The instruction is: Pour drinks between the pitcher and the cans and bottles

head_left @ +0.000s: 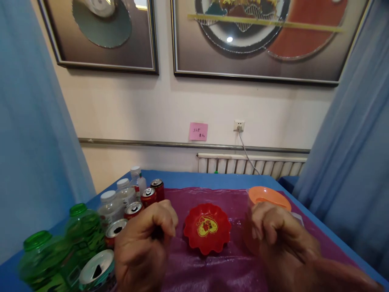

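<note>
My left hand [146, 247] is raised over the near left of the table, its fingers curled in and nothing seen in them. Beside it stand opened drink cans, among them a pale-topped can [99, 269] and a red can [115, 230]. My right hand [281, 237], also curled and with nothing visible in it, hangs in front of an orange plastic bowl [269, 196] and partly hides it. Between the hands, a red scalloped plate [207, 229] with a yellow heart print lies on the purple sheet [179, 198]. Both hands are slightly blurred.
Green-tinted bottles [42, 259] and clear jars with white lids [111, 205] line the left side of the blue-covered table [194, 178]. Blue curtains [349, 162] hang on both sides. A wall with a radiator [252, 163] and a plugged-in cord [246, 150] stands behind.
</note>
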A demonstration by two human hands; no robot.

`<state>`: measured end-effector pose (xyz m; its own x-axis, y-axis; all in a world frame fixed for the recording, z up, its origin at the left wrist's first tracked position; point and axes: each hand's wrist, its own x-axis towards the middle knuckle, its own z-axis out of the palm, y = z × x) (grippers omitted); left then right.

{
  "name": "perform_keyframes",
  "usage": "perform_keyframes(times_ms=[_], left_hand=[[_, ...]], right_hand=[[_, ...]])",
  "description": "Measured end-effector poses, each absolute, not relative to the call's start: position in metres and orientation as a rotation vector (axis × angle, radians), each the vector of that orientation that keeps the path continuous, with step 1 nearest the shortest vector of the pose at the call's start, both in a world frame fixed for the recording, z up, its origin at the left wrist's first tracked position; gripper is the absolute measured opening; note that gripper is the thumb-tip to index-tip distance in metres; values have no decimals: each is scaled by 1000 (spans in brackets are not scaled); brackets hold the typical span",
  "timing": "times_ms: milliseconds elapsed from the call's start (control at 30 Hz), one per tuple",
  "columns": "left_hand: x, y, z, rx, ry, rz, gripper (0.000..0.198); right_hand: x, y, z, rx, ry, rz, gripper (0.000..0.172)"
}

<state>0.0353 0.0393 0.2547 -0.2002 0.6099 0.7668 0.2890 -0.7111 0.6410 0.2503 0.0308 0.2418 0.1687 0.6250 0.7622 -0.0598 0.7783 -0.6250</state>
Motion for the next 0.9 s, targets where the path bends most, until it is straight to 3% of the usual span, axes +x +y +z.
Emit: perform_keyframes(times_ms=[500,900], left_hand=[[48,74,251,1790,940,1825,79],[84,64,224,1933,526,1717,72]], right_hand=[[240,66,234,-592,-1362,575,83],[218,57,226,-655,-1340,585,80]])
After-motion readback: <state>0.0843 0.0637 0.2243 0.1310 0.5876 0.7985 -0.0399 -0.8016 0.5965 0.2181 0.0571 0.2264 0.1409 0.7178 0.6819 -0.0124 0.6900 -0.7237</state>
